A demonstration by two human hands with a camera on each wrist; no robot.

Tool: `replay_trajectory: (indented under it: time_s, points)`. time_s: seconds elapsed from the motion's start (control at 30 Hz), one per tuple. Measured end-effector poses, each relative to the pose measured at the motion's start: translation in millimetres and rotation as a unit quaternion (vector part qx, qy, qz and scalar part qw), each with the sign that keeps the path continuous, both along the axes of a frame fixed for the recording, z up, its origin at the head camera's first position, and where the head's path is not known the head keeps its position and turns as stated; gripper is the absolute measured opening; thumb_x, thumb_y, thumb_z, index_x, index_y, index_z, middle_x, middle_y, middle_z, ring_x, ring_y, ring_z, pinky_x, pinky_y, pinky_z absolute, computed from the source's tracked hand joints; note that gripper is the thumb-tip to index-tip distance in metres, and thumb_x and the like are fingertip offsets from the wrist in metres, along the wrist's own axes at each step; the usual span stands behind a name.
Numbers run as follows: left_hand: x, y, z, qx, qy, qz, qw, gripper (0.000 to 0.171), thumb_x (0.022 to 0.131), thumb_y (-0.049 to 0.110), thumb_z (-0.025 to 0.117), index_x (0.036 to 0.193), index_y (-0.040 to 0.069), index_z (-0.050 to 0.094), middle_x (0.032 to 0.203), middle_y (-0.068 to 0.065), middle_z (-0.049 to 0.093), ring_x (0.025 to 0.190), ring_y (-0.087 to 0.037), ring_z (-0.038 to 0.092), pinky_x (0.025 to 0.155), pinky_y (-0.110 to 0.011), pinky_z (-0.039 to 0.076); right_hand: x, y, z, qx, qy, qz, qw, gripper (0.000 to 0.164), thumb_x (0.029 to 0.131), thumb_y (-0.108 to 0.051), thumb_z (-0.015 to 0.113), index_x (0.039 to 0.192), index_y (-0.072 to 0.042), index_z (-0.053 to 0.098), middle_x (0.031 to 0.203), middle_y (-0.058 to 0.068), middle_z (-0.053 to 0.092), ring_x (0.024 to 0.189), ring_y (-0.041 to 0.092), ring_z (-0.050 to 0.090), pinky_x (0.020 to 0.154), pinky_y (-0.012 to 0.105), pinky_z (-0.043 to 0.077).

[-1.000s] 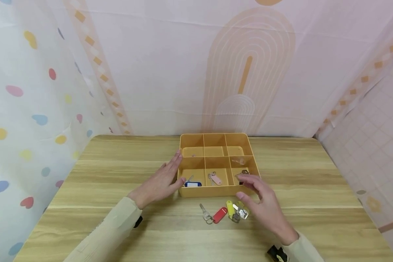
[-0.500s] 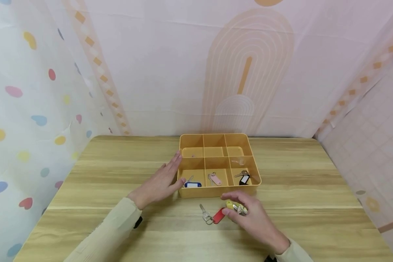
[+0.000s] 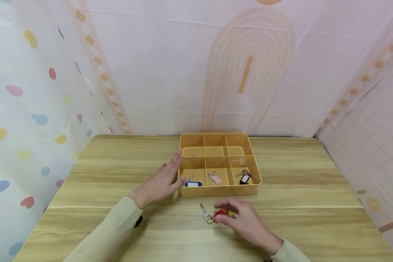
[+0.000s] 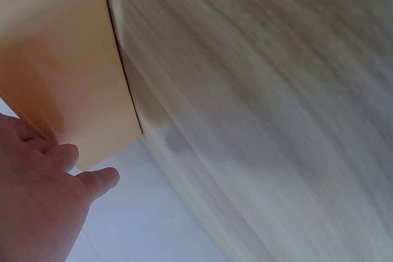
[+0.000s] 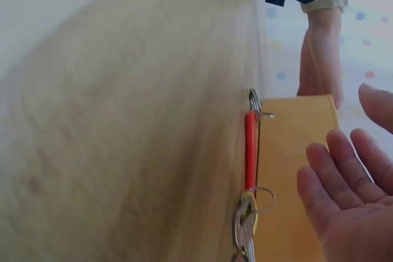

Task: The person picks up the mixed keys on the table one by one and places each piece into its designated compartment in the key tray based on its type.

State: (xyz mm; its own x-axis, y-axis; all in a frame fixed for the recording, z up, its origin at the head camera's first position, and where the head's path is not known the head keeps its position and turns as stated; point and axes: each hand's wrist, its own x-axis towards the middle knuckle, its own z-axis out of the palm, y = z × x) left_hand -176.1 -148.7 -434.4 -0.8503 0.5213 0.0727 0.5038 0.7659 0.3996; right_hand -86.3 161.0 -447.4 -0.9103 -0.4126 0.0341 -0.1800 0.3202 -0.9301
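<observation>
My left hand (image 3: 161, 183) rests against the left side of an orange six-compartment box (image 3: 219, 191), its fingers straight along the wall. In the left wrist view, the fingers touch the box's side. My right hand (image 3: 245, 220) hovers over a red key tag (image 3: 221, 211), thumb and fingers apart on either side of it. The right wrist view shows a gap between the fingers and the red tag. A key (image 3: 205, 213) on a ring lies left of that tag. Behind it, a yellow key tag (image 3: 231, 214) with keys is mostly hidden by the right hand.
The box's front compartments hold keys with a blue tag (image 3: 193, 184), a pink tag (image 3: 216, 179) and a black tag (image 3: 245, 178). A patterned cloth (image 3: 163, 72) hangs behind the wooden table (image 3: 298, 182).
My right hand has moved left and down from the box's front right compartment, past the yellow tag, to the red tag. My left hand has stayed at the box.
</observation>
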Motion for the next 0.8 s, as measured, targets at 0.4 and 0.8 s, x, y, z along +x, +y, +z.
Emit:
replay_trajectory:
  time_s: [0.4,0.8]
  points:
    - [0.4,0,0.6,-0.001,-0.002,0.001,1.0,0.08,0.11,0.043,0.044,0.164,-0.002,0.007,0.173,-0.014,-0.003,0.158,-0.028,0.007,0.124,-0.058,0.019,1.0,-11,-6.7,0.021,0.008,0.01,1.0,0.021,0.093,-0.013,0.079,0.11,-0.003,0.075,0.105,0.007,0.077,0.093,0.013,0.074,0.083,0.024,0.06]
    - [0.9,0,2.1,-0.001,-0.005,0.002,1.0,0.08,0.11,0.043,0.044,0.164,-0.002,0.006,0.173,-0.015,-0.003,0.158,-0.029,0.008,0.124,-0.058,0.018,-3.6,-13,-10.9,0.057,0.015,0.017,0.998,0.016,0.091,-0.01,0.08,0.105,-0.006,0.076,0.1,0.002,0.075,0.087,0.007,0.07,0.078,0.023,0.06]
